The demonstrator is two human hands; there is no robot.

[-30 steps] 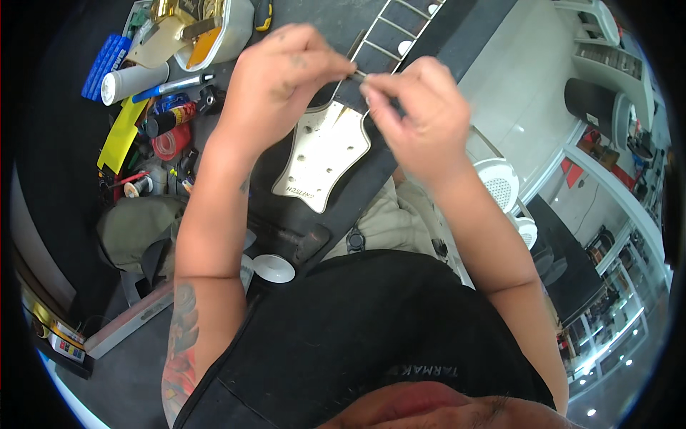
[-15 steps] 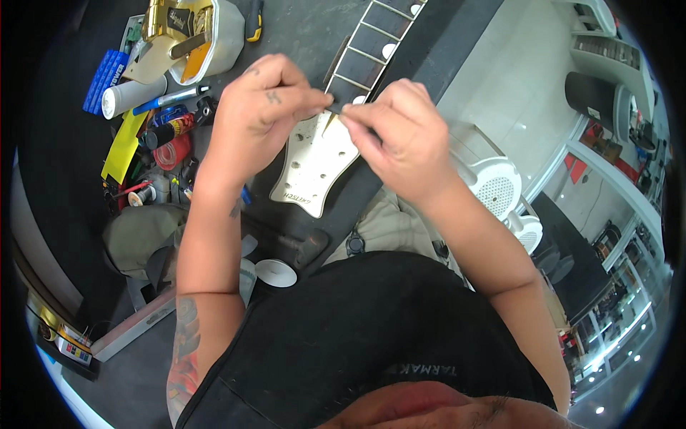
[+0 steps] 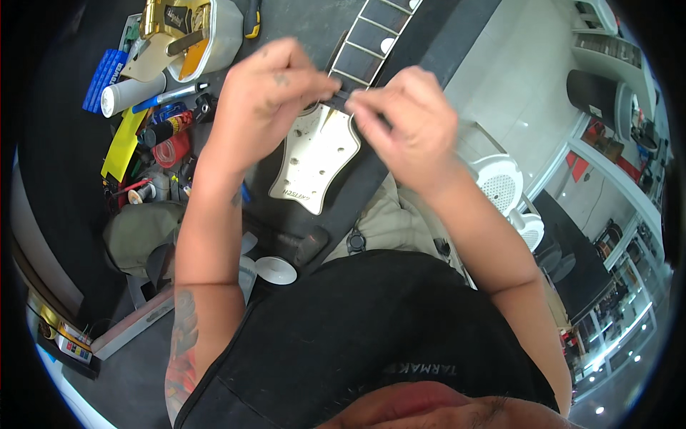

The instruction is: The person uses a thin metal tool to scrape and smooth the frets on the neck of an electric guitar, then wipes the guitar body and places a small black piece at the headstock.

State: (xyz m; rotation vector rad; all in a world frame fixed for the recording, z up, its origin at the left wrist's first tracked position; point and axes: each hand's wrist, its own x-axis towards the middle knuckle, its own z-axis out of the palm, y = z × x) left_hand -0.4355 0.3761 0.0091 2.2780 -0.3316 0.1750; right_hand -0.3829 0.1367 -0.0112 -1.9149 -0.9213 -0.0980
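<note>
Cream-white lacquer of the guitar headstock (image 3: 314, 159) now sits lower and nearer the middle of the worktop than a second ago, the left hand (image 3: 268, 100) and right hand (image 3: 407, 121) having closed in, each pinching something too thin to make out at the nut, where the dark fretboard (image 3: 368, 43) begins. Off toward the worktop's left edge lie a red tape roll (image 3: 171, 150), a blue marker (image 3: 168, 96) and a white tub (image 3: 196, 32), all well apart from both hands; nothing blocks them.

glossy cream guitar headstock (image 3: 314, 159), dark wooden fretboard (image 3: 368, 44) with metal frets; matt black cloth workbench mat (image 3: 293, 21).
</note>
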